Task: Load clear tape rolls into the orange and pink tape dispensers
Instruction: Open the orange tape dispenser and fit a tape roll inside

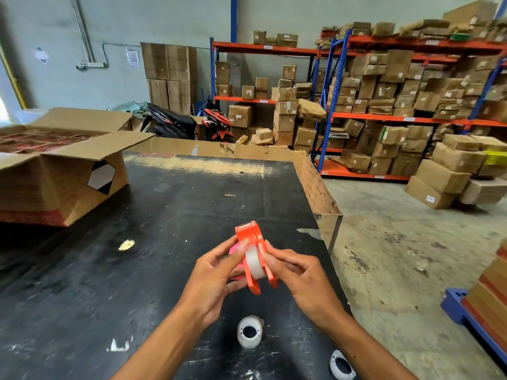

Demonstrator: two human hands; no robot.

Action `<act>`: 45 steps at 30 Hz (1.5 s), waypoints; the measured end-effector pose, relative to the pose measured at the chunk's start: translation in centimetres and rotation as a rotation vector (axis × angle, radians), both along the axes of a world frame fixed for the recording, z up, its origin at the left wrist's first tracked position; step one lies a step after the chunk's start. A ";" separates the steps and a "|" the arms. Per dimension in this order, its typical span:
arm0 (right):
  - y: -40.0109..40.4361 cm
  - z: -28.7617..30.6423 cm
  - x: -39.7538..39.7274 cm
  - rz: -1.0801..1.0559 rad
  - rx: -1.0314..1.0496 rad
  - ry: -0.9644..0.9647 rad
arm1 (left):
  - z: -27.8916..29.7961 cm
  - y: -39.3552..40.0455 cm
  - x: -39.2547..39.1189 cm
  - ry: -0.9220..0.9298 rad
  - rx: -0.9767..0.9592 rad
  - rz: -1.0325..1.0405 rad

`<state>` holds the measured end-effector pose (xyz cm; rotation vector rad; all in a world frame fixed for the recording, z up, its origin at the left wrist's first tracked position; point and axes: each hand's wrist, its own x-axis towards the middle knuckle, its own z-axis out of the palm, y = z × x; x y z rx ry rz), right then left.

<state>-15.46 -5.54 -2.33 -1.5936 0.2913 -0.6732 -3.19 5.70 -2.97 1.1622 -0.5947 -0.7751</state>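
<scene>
Both my hands hold the orange tape dispenser above the black table. A clear tape roll sits between the dispenser's two side plates. My left hand grips its left side, fingers on the roll. My right hand pinches its right plate. The pink dispenser shows only as a sliver behind my left fingers, on or just above the table. Another clear tape roll stands on the table below my hands. A white roll lies near the table's right front edge.
A large open cardboard box occupies the table's far left. A cardboard sheet lines the far edge. Shelves of boxes and parked motorbikes stand behind. A blue pallet with stacked boxes is at the right.
</scene>
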 end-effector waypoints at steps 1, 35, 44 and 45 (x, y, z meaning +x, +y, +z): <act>0.2 0.0 0.0 -0.014 -0.011 -0.008 | 0.1 0.0 -0.1 -0.006 -0.003 -0.002; 11.2 8.4 -5.2 -0.176 -0.544 0.110 | 2.3 11.9 -5.4 -0.286 -0.024 -0.041; 11.1 8.7 -4.6 -0.154 -0.478 0.187 | 3.3 13.5 -6.3 -0.304 0.011 -0.131; 11.1 8.6 -4.6 -0.149 -0.476 0.190 | 3.4 13.5 -6.2 -0.313 0.015 -0.128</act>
